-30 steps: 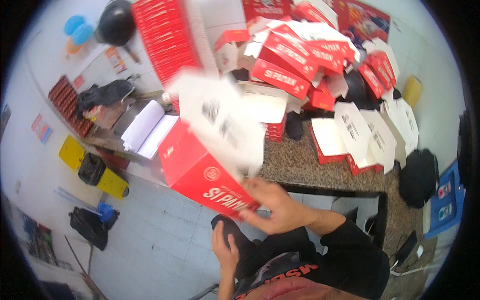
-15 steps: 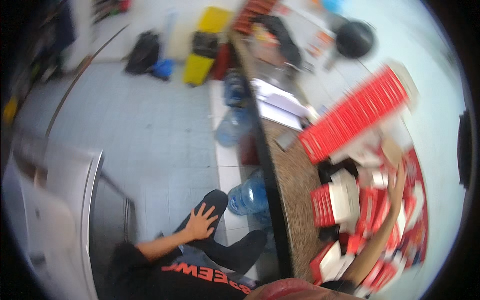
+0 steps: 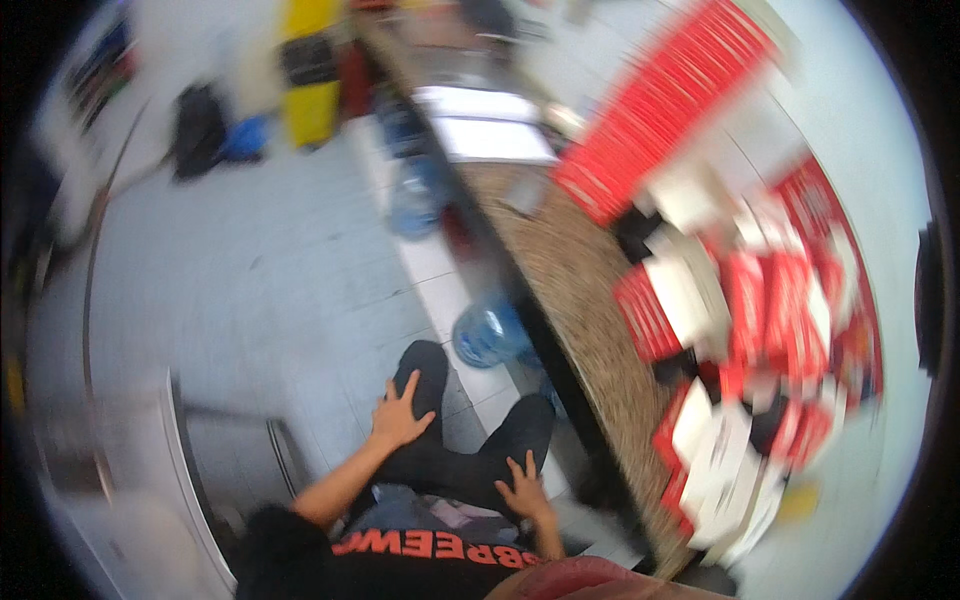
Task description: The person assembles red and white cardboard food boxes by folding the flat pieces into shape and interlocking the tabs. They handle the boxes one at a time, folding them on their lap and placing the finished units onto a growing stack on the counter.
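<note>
Both hands are empty right now. The left hand [image 3: 400, 415] lies flat with fingers spread on one knee of the black trousers [image 3: 455, 465], and the right hand [image 3: 523, 487] rests open on the other knee. That's the big change: a second ago one hand was holding up a red box with a white flap, and half a second ago the right arm was stretched out over the counter. So the box has been let go, and I'd guess it's back with the others, though everything's too blurry to pick out which one.

Just past the knees there's a blue water jug [image 3: 490, 335] on the tiled floor [image 3: 250, 290], tucked against the foot of the speckled stone counter [image 3: 575, 270]. The messy pile of red and white boxes [image 3: 760, 300] sits on that counter, off to the person's right and well out of reach of either hand as they sit now. Further along is a neat row of flat red boxes [image 3: 660, 120], then some white sheets [image 3: 490, 135] and a second jug [image 3: 410, 195] below them. Way at the back I can make out a yellow thing [image 3: 310, 90] and a black bag [image 3: 195, 130].
</note>
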Demonstrator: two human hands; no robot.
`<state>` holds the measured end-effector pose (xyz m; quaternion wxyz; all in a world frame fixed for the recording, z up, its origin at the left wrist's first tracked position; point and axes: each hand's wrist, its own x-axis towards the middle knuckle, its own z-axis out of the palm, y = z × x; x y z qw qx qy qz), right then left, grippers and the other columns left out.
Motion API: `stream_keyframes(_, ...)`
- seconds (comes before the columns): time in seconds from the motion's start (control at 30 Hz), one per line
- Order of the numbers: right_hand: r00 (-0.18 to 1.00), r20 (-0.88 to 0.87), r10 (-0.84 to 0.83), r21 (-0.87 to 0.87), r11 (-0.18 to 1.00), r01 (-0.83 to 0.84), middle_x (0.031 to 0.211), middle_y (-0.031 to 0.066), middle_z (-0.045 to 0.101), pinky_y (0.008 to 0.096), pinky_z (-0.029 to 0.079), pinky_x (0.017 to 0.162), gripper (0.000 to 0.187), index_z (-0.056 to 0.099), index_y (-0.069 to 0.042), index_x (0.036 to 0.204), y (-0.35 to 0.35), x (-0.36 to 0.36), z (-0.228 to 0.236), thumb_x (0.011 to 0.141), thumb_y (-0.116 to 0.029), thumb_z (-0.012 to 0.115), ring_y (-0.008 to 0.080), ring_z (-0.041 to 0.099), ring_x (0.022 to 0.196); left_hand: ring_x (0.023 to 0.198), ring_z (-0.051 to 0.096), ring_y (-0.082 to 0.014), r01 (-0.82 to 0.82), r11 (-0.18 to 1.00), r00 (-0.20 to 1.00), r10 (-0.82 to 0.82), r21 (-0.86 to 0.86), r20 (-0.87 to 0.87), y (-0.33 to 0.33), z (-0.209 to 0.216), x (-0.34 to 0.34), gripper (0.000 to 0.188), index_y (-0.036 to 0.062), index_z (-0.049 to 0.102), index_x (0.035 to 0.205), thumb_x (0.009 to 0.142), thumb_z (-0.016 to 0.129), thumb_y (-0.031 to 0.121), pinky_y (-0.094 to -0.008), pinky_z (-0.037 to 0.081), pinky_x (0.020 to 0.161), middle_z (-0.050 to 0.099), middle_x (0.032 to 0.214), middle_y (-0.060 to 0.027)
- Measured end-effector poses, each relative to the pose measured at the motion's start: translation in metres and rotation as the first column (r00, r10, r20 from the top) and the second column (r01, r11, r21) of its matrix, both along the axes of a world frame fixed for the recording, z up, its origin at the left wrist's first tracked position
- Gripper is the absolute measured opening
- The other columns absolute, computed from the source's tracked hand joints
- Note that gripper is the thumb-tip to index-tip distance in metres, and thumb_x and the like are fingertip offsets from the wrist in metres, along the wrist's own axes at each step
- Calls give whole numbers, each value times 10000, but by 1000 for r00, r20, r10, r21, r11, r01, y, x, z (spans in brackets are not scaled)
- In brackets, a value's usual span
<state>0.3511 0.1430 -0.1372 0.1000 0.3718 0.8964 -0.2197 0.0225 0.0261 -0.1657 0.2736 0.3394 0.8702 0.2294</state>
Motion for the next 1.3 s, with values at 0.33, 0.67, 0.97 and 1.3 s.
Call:
stream_keyframes(0.33,693,-605,-392,-196,917,347,1091,116,746,371,541,906,269,710,-21,1155,8,70,261,969,-205,647,236,706,1003,1228,510,-618,111,991,993,-114,-69,-35,26,-20,-20,1172,350,18,1628,770,777,593,-569,466,1035,268,1501,-456)
stream_keyframes(0.67,360,-839,-408,402,-19,915,936,124,746,354,529,826,224,713,-9,1014,95,306,277,957,-220,661,201,702,868,1285,484,-573,165,986,986,-163,30,-37,29,-27,-19,1118,295,75,1637,812,800,502,-537,434,1075,338,1457,-451)
stream_keyframes(0.97,99,-896,-434,281,-381,881,1011,166,747,411,560,800,375,744,-83,1000,157,394,286,941,-439,640,314,726,928,1262,512,-519,161,981,986,-155,107,-63,20,-39,-26,1069,255,114,1641,841,793,457,-526,431,1065,442,1372,-384)
stream_keyframes(1.3,106,-362,-926,-266,212,941,988,128,713,312,600,571,366,704,-127,1146,167,460,297,952,-435,663,181,735,788,1200,545,-526,180,977,981,-170,117,-90,26,-44,-26,1055,289,143,1637,832,807,450,-540,439,1041,475,1346,-378)
